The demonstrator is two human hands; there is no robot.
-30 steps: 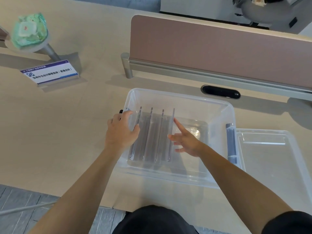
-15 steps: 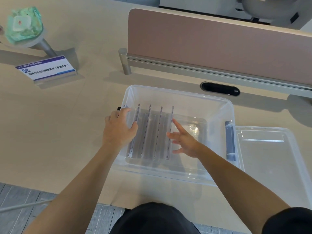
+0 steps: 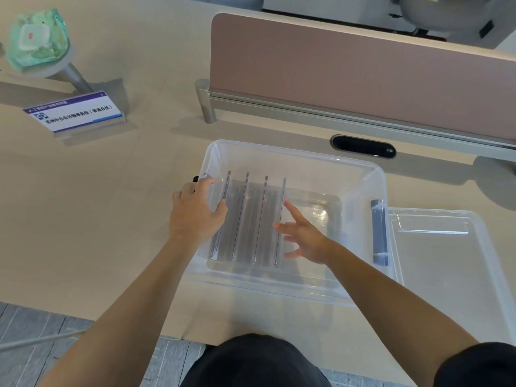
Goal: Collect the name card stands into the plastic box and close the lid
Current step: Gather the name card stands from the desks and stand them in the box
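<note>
A clear plastic box (image 3: pixel 296 155) stands on the desk in front of me. Several clear acrylic name card stands (image 3: pixel 252 219) sit side by side in its left half. My left hand (image 3: pixel 195 213) grips the box's left rim, thumb inside against the leftmost stand. Inside the box, my right hand (image 3: pixel 304 236) has its fingers spread, and the index finger touches the rightmost stand. The clear lid (image 3: pixel 446 255) lies flat to the right of the box, beside its grey latch (image 3: pixel 379 233). One name card stand with a printed card (image 3: pixel 75 114) stands at the far left.
A pink-brown desk divider (image 3: pixel 363 74) on a metal rail runs behind the box. A black cable grommet (image 3: pixel 363 146) sits just past the box. A green packet rests on a round stand (image 3: pixel 36 40) at the top left. The desk's front edge lies near my body.
My hands and the stands have barely moved. Only the camera view has shifted slightly.
</note>
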